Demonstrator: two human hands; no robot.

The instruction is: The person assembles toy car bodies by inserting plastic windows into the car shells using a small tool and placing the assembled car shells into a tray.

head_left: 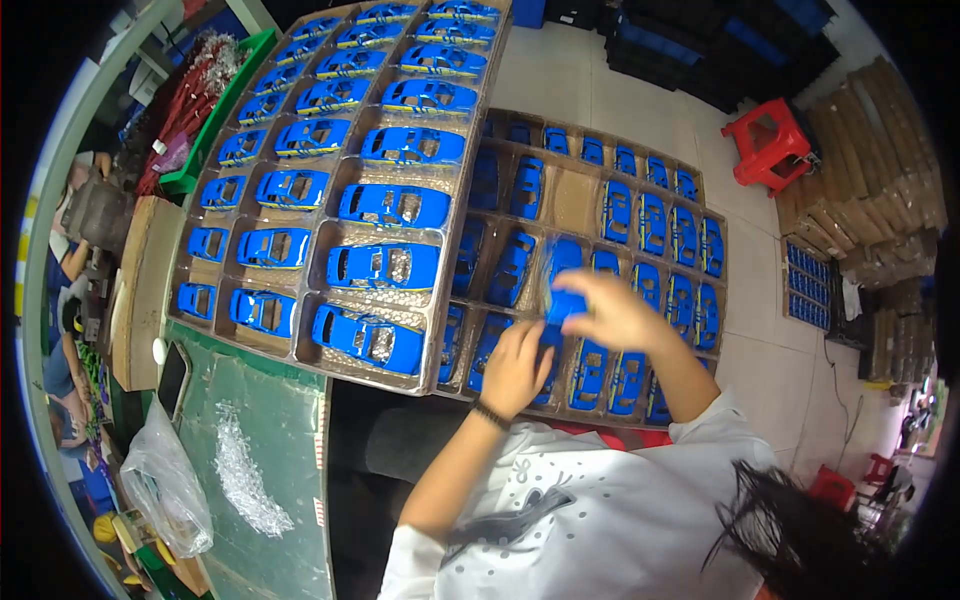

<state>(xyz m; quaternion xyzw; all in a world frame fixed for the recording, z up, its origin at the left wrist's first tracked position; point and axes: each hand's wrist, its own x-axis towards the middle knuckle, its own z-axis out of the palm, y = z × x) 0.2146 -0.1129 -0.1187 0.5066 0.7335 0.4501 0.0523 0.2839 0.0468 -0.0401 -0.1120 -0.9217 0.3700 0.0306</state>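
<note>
I see right hand (pixel 615 308) gripping a blurred blue toy car (pixel 565 304) over the right tray (pixel 574 200); left hand (pixel 513 370) at its near end, can't tell its grip. Left tray (pixel 436 345) holds more cars (pixel 384 266).

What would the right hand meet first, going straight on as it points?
Likely the blurred blue car-shaped shell directly before the right hand, possibly already touching it; depth is unclear.

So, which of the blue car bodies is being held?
The blurred blue car body in the right hand, the left hand close by; the others sit in tray compartments.
</note>
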